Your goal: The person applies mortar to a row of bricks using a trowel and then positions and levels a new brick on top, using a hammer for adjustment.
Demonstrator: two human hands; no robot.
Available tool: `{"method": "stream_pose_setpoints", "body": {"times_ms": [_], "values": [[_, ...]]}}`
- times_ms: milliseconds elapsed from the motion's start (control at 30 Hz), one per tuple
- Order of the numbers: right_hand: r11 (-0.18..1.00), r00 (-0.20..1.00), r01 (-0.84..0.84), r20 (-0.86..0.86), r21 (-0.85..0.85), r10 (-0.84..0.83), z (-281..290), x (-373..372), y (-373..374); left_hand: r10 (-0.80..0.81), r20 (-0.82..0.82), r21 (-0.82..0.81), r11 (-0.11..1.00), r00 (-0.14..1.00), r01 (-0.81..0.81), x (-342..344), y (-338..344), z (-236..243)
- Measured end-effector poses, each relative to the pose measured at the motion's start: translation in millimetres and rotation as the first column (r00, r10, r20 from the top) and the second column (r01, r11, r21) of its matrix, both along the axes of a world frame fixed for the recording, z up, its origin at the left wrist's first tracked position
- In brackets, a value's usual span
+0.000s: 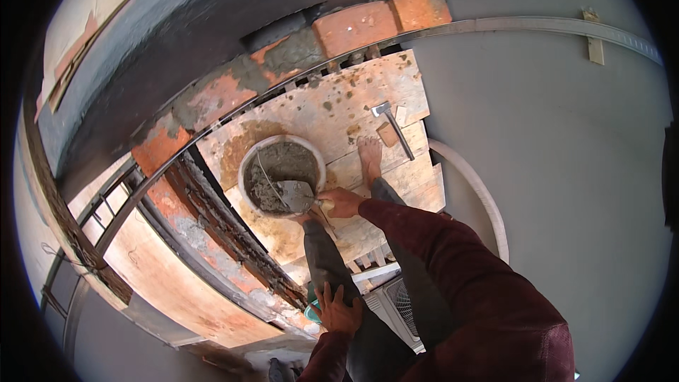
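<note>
- Grey mortar [286, 160] fills much of the round bucket [243, 182], and our trowel [296, 197] has its blade over that mix, inside the rim.
- Right hand [344, 203]: fingers wrapped round the trowel handle, just beside the bucket's near-right edge.
- Key bit: blade lies left of that fist, long axis running roughly sideways, handle toward us on the right. So our right is way nearer.
- Left hand [340, 313]: nothing gripped that we can see, fingers spread on our left trouser leg [327, 258], well apart from the bucket.
</note>
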State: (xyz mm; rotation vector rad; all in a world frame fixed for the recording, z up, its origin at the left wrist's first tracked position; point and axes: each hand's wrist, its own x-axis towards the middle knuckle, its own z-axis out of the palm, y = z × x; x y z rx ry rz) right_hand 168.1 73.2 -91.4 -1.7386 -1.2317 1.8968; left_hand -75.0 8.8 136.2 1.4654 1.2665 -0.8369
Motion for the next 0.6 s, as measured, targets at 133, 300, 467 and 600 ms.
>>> {"method": "stream_pose_setpoints", "body": {"times_ms": [133,300,467,600], "values": [[0.986,0.987,0.148,0.058,0.074,-0.152,55,46,-20,-0.051,0.032,0.022,0.998,0.998,0.050,18,13,1],[0.997,0.981,0.066,0.183,0.039,-0.072,89,107,-31,-0.163,-0.005,0.026,0.986,0.987,0.163,34,16,-15],[0.991,0.958,0.136,0.250,0.021,-0.137,58,105,-51,-0.238,0.066,0.071,0.970,0.969,0.234,45,17,-4],[0.997,0.951,0.041,0.307,-0.064,-0.019,19,91,-22,-0.257,0.428,0.477,0.879,0.866,0.026,96,102,-63]]}}
